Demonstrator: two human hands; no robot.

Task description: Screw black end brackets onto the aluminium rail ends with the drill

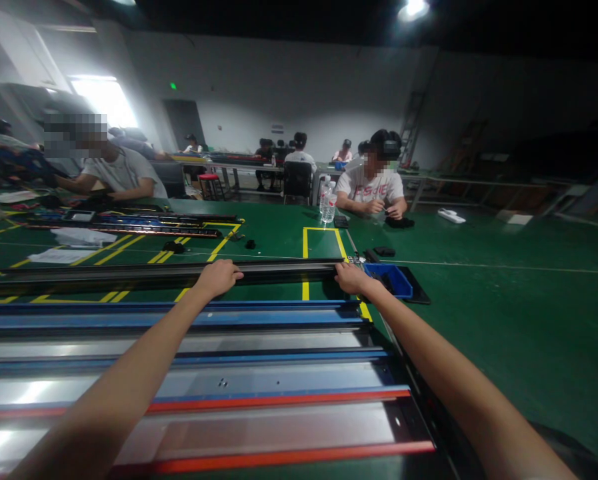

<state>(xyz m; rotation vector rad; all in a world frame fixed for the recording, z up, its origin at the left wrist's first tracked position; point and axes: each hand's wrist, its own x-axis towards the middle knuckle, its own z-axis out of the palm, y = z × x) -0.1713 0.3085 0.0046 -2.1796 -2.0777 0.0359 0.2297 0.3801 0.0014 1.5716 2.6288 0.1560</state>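
A long black rail (283,271) lies across the green table, running out to the left. My left hand (219,276) is wrapped over it around the middle of the view. At the rail's right end, my right hand (351,277) grips it with curled fingers. Below both hands several long metal panels rest side by side, among them a blue-edged panel (279,315) and a red-edged panel (279,427). Just right of my right hand sits a blue tray (403,285) with dark contents I cannot make out.
Yellow tape (305,250) marks the green table (509,333). Farther off stand water bottles (327,201); one person (373,180) sits behind them, another person (129,170) at the left. Dark strips (179,230) and white papers (63,256) lie at the left. A white object (451,216) lies far right.
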